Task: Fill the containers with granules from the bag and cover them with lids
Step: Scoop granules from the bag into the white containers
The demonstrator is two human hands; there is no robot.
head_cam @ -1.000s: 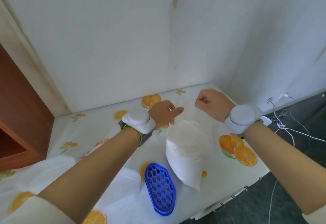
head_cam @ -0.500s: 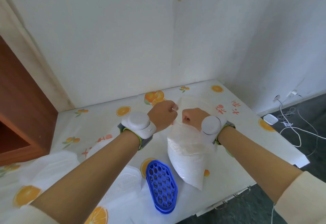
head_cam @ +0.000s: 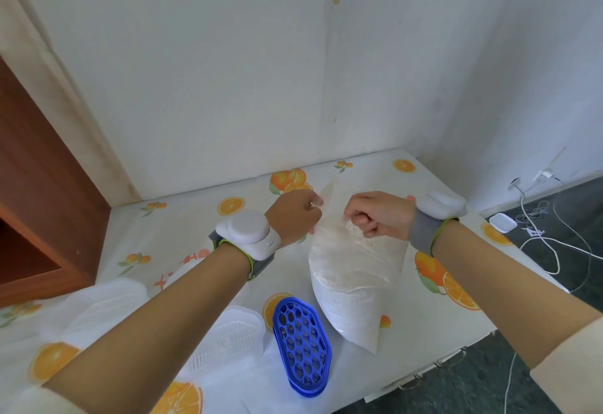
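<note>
A clear plastic bag (head_cam: 352, 279) full of white granules stands on the table, its top held up between my hands. My left hand (head_cam: 293, 217) pinches the left edge of the bag's mouth. My right hand (head_cam: 378, 217) grips the right side of the mouth, fingers curled round the plastic. A blue lattice lid (head_cam: 301, 345) lies flat in front of the bag. A translucent white container (head_cam: 228, 345) sits to the lid's left, partly hidden by my left forearm. Another white container (head_cam: 98, 306) lies further left.
The table (head_cam: 195, 217) wears an orange-print cloth and fills a white-walled corner. A brown wooden cabinet (head_cam: 39, 204) stands at the left. White cables (head_cam: 551, 244) and a small white box (head_cam: 504, 222) lie on the dark floor to the right. The table's front edge runs close under the bag.
My right hand came in from the right to the bag's top and took hold of it. Now both hands have parted slightly, spreading the bag's mouth.
</note>
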